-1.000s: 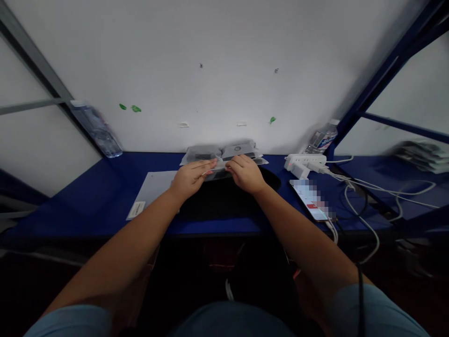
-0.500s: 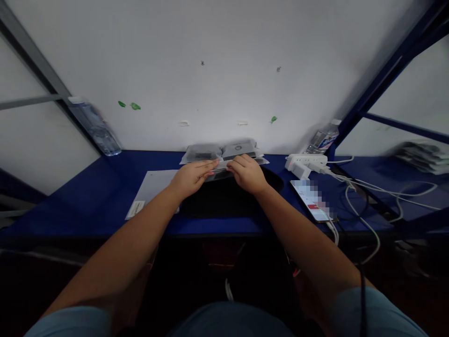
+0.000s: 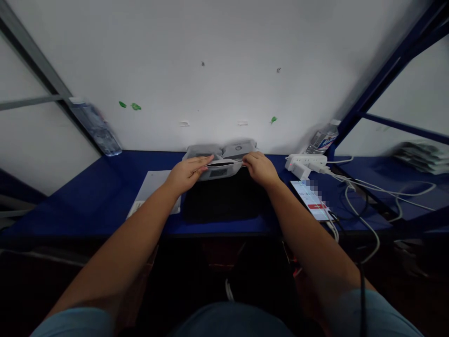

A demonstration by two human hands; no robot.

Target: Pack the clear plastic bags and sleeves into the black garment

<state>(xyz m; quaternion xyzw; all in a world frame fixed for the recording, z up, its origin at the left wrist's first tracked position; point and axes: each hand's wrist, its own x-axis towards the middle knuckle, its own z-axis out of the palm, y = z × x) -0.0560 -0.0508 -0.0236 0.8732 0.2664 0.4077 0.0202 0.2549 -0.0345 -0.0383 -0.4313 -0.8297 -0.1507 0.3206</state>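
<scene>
Between my hands is a translucent frosted plastic bag (image 3: 220,173), its mouth parted in a narrow slit. My left hand (image 3: 187,174) pinches the left end of that mouth, thumb in front and fingers behind. At the right end, my right hand (image 3: 260,168) is closed on the rim, its fingertips partly hidden. Below the bag lies a flat black item (image 3: 220,201) whose kind I cannot make out. Just behind stand two filled translucent packages, a left package (image 3: 202,150) and a right package (image 3: 240,149), against the wall.
A light grey sheet (image 3: 154,183) lies left of the black item, partly under my left forearm. To the right are a phone (image 3: 312,200), a white power strip (image 3: 306,162) and loose cables (image 3: 366,187). One water bottle (image 3: 95,127) stands at left, another bottle (image 3: 323,136) at right.
My hands have drawn apart, the left one moving left and the right one moving right. The bag's mouth has spread from a closed edge into a slit, and more of the black item shows.
</scene>
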